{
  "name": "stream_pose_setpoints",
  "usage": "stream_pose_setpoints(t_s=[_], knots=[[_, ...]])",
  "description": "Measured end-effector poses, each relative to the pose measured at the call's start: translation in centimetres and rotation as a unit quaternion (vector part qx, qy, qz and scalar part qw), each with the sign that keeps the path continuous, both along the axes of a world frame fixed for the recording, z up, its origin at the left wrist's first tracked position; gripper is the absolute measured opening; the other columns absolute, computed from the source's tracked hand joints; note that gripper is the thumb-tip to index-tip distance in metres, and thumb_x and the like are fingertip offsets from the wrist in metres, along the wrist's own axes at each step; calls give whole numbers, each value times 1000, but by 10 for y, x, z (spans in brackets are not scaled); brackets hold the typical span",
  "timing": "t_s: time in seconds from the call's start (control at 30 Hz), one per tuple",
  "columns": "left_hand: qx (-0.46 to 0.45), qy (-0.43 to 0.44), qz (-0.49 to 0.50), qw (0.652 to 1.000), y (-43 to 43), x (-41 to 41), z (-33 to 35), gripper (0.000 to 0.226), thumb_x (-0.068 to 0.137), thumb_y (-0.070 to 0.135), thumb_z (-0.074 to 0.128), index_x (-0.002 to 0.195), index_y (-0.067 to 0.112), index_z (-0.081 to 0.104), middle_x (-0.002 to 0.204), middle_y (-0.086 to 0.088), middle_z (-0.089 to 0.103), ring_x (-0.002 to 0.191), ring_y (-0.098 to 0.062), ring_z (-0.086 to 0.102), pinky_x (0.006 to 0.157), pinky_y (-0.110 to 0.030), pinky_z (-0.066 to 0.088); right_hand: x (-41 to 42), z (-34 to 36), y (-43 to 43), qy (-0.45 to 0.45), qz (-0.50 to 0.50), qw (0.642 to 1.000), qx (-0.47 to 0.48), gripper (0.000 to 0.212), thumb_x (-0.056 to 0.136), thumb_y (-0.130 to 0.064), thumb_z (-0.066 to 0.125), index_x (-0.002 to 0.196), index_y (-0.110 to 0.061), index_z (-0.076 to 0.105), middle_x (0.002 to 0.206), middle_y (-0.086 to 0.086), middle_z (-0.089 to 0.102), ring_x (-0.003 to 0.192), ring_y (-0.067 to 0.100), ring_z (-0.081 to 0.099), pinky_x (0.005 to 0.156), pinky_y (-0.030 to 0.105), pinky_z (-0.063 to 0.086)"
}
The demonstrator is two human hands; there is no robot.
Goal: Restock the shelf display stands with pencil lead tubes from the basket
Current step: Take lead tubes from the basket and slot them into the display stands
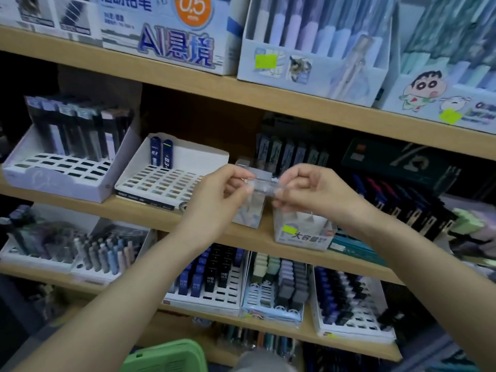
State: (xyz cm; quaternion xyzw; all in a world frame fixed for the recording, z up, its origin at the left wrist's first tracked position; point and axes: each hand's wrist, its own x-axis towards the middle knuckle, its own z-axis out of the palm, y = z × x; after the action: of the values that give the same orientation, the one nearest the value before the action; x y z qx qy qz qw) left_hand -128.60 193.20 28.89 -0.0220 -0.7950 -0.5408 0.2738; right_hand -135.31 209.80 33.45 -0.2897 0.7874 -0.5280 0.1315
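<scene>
My left hand point(225, 189) and my right hand point(308, 191) hold one clear pencil lead tube point(261, 185) between them, level, in front of the middle shelf. Each hand pinches one end with its fingertips. Behind and left of the tube stands a white display stand point(193, 159) with many bare slots and two dark blue tubes point(161, 153) at its back. Further left, a second white stand point(43, 170) carries a back row of dark tubes. The green basket point(171, 355) shows at the bottom edge, below my left forearm.
Small clear boxes point(300, 232) sit on the middle shelf just under my hands. The lower shelf holds several slotted stands with blue, black and pastel tubes point(212, 277). Pen boxes fill the top shelf point(308, 49). Wooden shelf edges run across the view.
</scene>
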Motion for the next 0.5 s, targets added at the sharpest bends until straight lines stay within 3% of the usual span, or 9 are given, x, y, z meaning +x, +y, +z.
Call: stream_pose_setpoints(t_s=[0.1,0.17,0.33,0.43,0.5], knots=[[-24,25,-6,999,7,-1,1,20,89,16,61,102,31,59,86,6,62,82,-8,58,78,-25,50,5,-8,2,124,62,980,144,15,82,-7,71,91,-16,62,67,-6,65,65,0,61,67,14,51],[-57,39,-1,998,12,-2,1,24,90,19,60,110,30,54,91,9,61,85,-4,57,77,-19,48,8,-13,-3,140,74,975,157,22,81,-12,72,98,-17,59,68,-6,67,65,0,61,66,14,49],[-193,31,68,978,1,-4,-14,30,95,29,48,124,21,47,115,10,50,108,-7,47,91,-24,40,-6,-11,-20,84,13,995,55,30,84,-8,68,100,-19,46,81,18,66,76,29,64,76,38,54],[-293,-23,84,952,-10,2,-27,33,97,26,45,129,21,47,122,7,47,116,-9,40,95,-22,29,-26,-15,-38,84,-75,994,-5,20,92,-12,59,109,-14,47,85,17,63,75,22,65,76,34,57],[-326,-47,76,941,-13,7,-33,35,98,24,44,133,23,43,126,9,43,116,-8,35,96,-21,25,-39,-20,-52,101,-123,987,-22,10,97,-20,50,104,-13,53,81,8,64,70,15,65,73,29,58]])
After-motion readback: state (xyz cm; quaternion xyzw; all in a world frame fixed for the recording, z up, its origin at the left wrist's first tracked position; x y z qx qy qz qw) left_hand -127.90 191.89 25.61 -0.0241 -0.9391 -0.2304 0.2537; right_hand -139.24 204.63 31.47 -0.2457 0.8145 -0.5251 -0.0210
